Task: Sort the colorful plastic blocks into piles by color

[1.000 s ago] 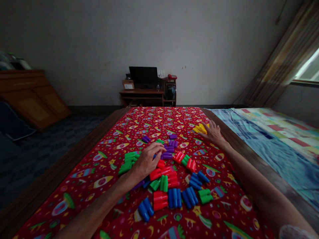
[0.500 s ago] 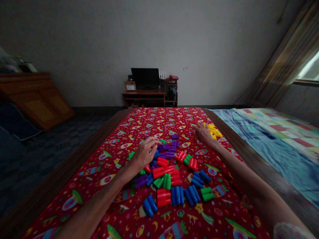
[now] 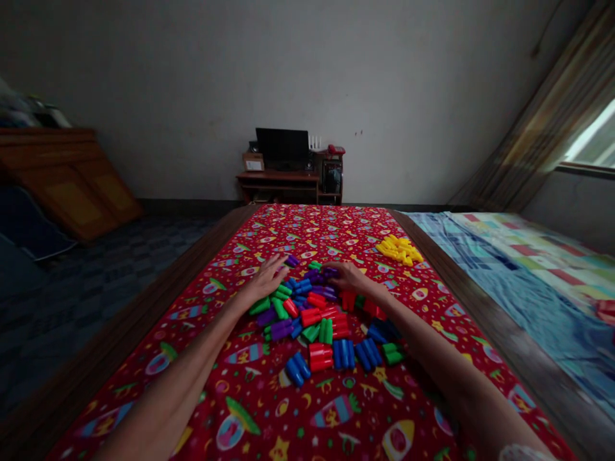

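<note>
open cloth (image 3: pixel 317 221) at far end, mixed blocks (image 3: pixel 312 317) crowding centre, yellow pile (image 3: pixel 398 250) toward right

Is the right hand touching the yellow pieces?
Apart. The head view shows a visible strip of patterned red cloth between the right hand and the yellow pieces.

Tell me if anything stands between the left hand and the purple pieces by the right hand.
Yes: blue plastic pieces lie between the left hand and the purple pieces by the right hand. They lie low, so reaching over them looks possible.
</note>
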`<state>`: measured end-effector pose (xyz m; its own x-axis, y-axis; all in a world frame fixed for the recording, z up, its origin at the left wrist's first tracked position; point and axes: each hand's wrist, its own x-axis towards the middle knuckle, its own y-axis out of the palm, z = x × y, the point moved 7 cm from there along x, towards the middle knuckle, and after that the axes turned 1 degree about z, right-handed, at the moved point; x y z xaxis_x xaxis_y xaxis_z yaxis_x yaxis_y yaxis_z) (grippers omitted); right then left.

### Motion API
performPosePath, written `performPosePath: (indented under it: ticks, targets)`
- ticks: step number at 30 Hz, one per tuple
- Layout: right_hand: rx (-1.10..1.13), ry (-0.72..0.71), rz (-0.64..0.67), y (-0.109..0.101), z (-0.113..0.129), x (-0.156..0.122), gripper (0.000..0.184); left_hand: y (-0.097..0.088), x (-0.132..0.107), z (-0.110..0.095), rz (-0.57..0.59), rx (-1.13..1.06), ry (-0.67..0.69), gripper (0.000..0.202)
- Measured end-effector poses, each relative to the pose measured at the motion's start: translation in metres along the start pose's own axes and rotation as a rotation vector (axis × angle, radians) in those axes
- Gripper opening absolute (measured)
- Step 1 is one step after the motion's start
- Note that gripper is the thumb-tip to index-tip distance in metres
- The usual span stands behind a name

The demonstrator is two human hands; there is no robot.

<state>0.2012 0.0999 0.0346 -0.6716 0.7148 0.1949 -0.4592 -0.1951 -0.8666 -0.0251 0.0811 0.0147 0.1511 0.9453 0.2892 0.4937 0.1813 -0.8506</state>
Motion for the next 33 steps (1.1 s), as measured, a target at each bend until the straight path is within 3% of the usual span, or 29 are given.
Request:
performPosePath:
  ticks: [4,8,10,12,16,19,22,24,30,33]
  targets:
    - [0.157,-0.093,0.048,0.005,0.029,-0.013,0.051,0.010,0.001,-0.008,0.118,-0.082,0.120,0.069]
    - [0.356,-0.148,0.099,0.007,0.037,-0.010,0.045,0.012,0.001,-0.017,0.094,-0.113,0.196,0.065]
    - [0.414,-0.110,0.089,0.006,0.026,-0.006,0.040,0.011,0.000,-0.018,0.062,-0.138,0.203,0.061]
    - [0.403,-0.018,-0.011,-0.002,0.005,-0.002,0.037,0.008,-0.002,-0.018,0.050,-0.175,0.198,0.058]
    - [0.136,0.172,-0.311,-0.035,-0.041,-0.002,0.035,0.001,-0.004,-0.015,0.028,-0.227,0.149,0.055]
    - [-0.078,0.295,-0.349,-0.055,-0.063,-0.002,0.038,-0.003,-0.005,-0.012,0.022,-0.243,0.123,0.054]
    - [-0.224,0.356,-0.273,-0.062,-0.063,0.000,0.043,-0.003,-0.006,-0.012,0.020,-0.256,0.121,0.056]
    - [-0.288,0.327,-0.201,-0.060,-0.049,0.004,0.041,-0.003,-0.006,-0.011,0.024,-0.261,0.114,0.056]
    - [-0.247,0.017,0.201,-0.022,0.022,0.005,0.026,-0.003,-0.008,-0.011,0.053,-0.257,0.089,0.058]
    - [-0.227,-0.084,0.307,-0.009,0.043,-0.002,0.028,-0.004,-0.008,-0.012,0.053,-0.236,0.089,0.061]
